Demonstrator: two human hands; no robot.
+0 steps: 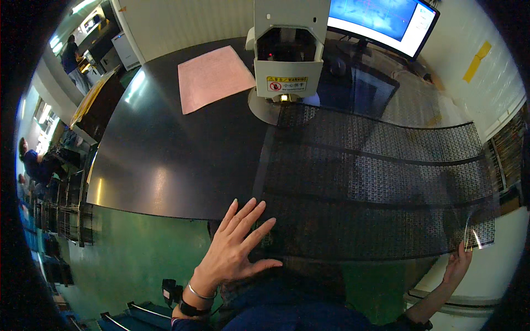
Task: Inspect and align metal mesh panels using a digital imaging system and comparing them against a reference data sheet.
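Note:
A large dark see-through film sheet [386,182] with rows of fine grid pattern lies across the right part of a black table [165,149]. Its far left part reaches beneath the head of a white machine [287,77], where a small lamp glows. My left hand [237,245] rests with fingers spread at the sheet's near left corner. At the near right corner, which hangs past the table, my right hand [457,266] grips the sheet's edge; some of its fingers are hidden.
Left of the machine lies a pink cloth [215,80]. A lit monitor [381,25] stands at the back right, with a dark mouse [338,67] before it. Other people [72,60] are far off at the left, near racks [61,215]. The floor [138,243] is green.

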